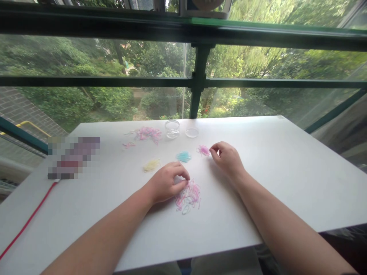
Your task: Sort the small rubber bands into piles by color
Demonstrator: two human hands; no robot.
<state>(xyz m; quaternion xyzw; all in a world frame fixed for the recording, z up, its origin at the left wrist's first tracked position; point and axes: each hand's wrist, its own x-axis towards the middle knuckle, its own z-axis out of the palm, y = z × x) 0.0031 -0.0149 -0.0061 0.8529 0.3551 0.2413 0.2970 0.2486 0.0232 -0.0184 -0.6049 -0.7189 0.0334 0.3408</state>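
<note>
Mixed loops (187, 198) on tabletop (301, 172) by L hand (168, 183), R hand (228, 160) at edge of pink pile (203, 150); both grips approx. pinched, contents can't tell; poss. risk: tangled loops dragging strays into pink pile.

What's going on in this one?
A person at a white table is handling small elastic bands. Their left hand is at the near mixed pile, and their right hand is at the pink pile; whether either fingertip pinch holds a band is unclear. A turquoise pile and a yellow pile lie separately. Farther back are another mostly pink heap, a clear round container and what looks like its lid.
</note>
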